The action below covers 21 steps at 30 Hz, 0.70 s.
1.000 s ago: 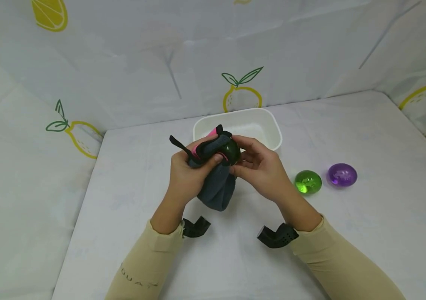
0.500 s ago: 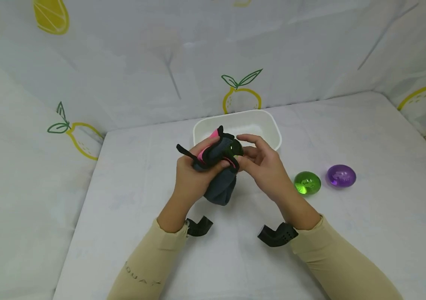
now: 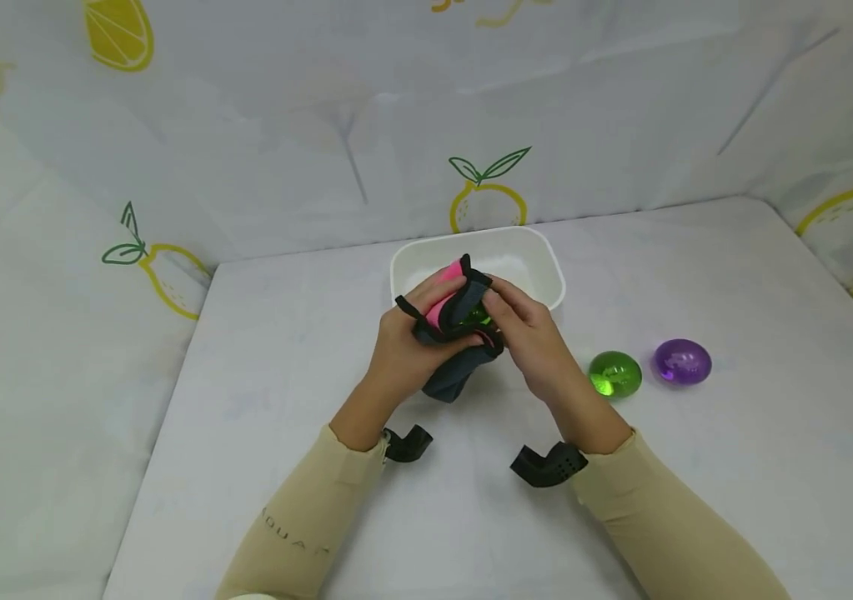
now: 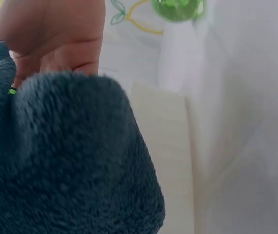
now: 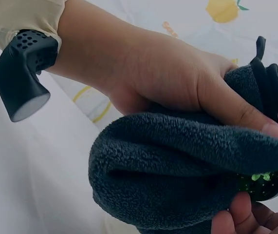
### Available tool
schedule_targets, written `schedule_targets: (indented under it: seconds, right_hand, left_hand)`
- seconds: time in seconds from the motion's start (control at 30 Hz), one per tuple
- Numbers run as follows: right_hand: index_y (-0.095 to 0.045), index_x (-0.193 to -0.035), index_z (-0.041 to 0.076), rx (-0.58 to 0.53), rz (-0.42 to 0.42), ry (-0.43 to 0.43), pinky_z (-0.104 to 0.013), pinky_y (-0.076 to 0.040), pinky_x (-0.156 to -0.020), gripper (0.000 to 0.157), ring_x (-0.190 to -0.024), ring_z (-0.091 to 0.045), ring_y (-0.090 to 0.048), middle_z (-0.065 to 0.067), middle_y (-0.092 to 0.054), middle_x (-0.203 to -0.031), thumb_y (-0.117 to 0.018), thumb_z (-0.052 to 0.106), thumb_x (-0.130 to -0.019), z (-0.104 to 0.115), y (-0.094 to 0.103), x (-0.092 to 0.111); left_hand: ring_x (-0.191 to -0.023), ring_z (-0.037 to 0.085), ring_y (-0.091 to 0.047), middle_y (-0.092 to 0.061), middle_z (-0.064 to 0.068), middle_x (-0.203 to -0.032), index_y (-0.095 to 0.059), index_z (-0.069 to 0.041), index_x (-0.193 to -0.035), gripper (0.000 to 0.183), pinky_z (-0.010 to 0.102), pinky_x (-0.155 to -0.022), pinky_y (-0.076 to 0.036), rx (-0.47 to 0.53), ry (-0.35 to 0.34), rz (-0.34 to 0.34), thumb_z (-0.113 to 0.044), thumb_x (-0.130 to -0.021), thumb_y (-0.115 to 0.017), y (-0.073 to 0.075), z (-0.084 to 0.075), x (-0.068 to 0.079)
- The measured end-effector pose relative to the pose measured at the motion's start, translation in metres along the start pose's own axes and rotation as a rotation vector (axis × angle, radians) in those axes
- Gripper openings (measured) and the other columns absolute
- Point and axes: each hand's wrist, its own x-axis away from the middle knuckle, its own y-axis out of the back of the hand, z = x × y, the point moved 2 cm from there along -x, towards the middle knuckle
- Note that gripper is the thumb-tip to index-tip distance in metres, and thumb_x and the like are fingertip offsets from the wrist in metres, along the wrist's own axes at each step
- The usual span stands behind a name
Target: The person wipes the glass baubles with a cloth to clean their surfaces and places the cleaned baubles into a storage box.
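A fuzzy dark blue-grey towel (image 3: 447, 379) with black edging, a hanging loop and a pink reverse side is bunched in my left hand (image 3: 409, 343). A glossy see-through green egg (image 3: 477, 317) sits in its folds, mostly covered. My right hand (image 3: 534, 342) holds the egg from the right, its thumb by the towel's edge. In the right wrist view, its fingertips lie right against the egg (image 5: 263, 189) and the towel (image 5: 163, 165). The left wrist view is largely filled by towel (image 4: 70, 156), with the right palm (image 4: 51, 29) beyond.
Behind the hands stands a white rectangular tub (image 3: 552, 271). To the right on the white-covered table lie a second green egg (image 3: 615, 375) and a purple egg (image 3: 683, 362). A lemon-printed white cloth wall (image 3: 283, 167) rises at the back. Black wrist cameras (image 3: 549, 465) hang from the sleeves.
The left hand has moved right and slightly up with the towel. The towel has closed over more of the egg. The right thumb has shifted up to the towel's edge.
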Motion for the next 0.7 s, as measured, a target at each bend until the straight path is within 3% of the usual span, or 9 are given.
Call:
schedule_targets:
  seconds: [0.07,0.17,0.3,0.43,0.53,0.63,0.7]
  right_hand:
    - [-0.045,-0.147,0.008,-0.032,0.014,-0.003,-0.023,-0.052,-0.087,0.045,-0.112,-0.017,-0.056,-0.012,-0.053,-0.138,-0.045,0.024,-0.105,-0.002,-0.002,-0.003]
    - [-0.046,-0.146,0.011,-0.040,0.005,-0.006,-0.023,-0.051,-0.084,0.044,-0.103,-0.019,-0.056,-0.013,-0.057,-0.121,-0.050,0.021,-0.103,-0.004,-0.004,-0.007]
    - [-0.047,-0.143,0.013,0.005,-0.041,-0.008,-0.025,-0.049,-0.075,0.045,-0.087,-0.019,-0.055,-0.011,-0.056,-0.099,-0.057,0.022,-0.099,-0.004,-0.006,-0.010]
    - [-0.043,-0.134,0.009,-0.003,-0.074,-0.004,-0.025,-0.051,-0.072,0.042,-0.083,-0.017,-0.059,-0.009,-0.060,-0.094,-0.060,0.021,-0.097,-0.003,-0.007,-0.011]
    - [-0.045,-0.128,0.007,-0.017,-0.088,0.010,-0.026,-0.053,-0.072,0.038,-0.079,-0.016,-0.061,-0.007,-0.063,-0.091,-0.062,0.019,-0.096,-0.003,-0.007,-0.011]
    - [-0.051,-0.129,0.006,-0.029,-0.088,0.024,-0.027,-0.056,-0.071,0.037,-0.078,-0.015,-0.062,-0.004,-0.064,-0.091,-0.062,0.018,-0.096,-0.004,-0.006,-0.012]
    - [-0.054,-0.132,0.006,-0.049,-0.078,0.035,-0.027,-0.056,-0.071,0.038,-0.079,-0.016,-0.062,-0.005,-0.061,-0.093,-0.062,0.016,-0.096,-0.004,-0.005,-0.013]
  left_hand:
    - [-0.136,0.016,-0.048,-0.054,0.005,-0.144,-0.060,-0.013,-0.134,0.065,0.032,-0.112,-0.039,-0.030,-0.035,0.000,-0.013,-0.074,-0.087,0.000,0.004,-0.001]
    - [-0.134,0.019,-0.050,-0.055,0.008,-0.143,-0.058,-0.011,-0.135,0.066,0.033,-0.111,-0.040,-0.040,-0.044,-0.003,-0.012,-0.075,-0.086,0.002,0.008,-0.003]
    - [-0.125,0.016,-0.057,-0.062,0.006,-0.135,-0.057,-0.021,-0.138,0.072,0.030,-0.106,-0.045,-0.013,0.106,-0.021,-0.018,-0.073,-0.088,0.004,0.012,-0.004]
    - [-0.119,0.011,-0.060,-0.065,0.001,-0.130,-0.056,-0.032,-0.138,0.073,0.030,-0.101,-0.048,0.053,0.262,-0.027,-0.024,-0.074,-0.088,0.005,0.015,-0.003]
    - [-0.120,0.012,-0.060,-0.066,0.002,-0.130,-0.060,-0.027,-0.136,0.063,0.032,-0.103,-0.047,0.129,0.259,-0.042,-0.019,-0.078,-0.085,0.007,0.016,-0.005]
    - [-0.115,0.016,-0.063,-0.069,0.009,-0.123,-0.067,-0.012,-0.127,0.047,0.035,-0.100,-0.049,0.215,0.214,-0.080,-0.016,-0.082,-0.081,0.010,0.018,-0.007]
    - [-0.111,0.017,-0.064,-0.070,0.014,-0.117,-0.069,-0.003,-0.119,0.043,0.036,-0.097,-0.051,0.252,0.203,-0.109,-0.026,-0.084,-0.079,0.013,0.019,-0.008]
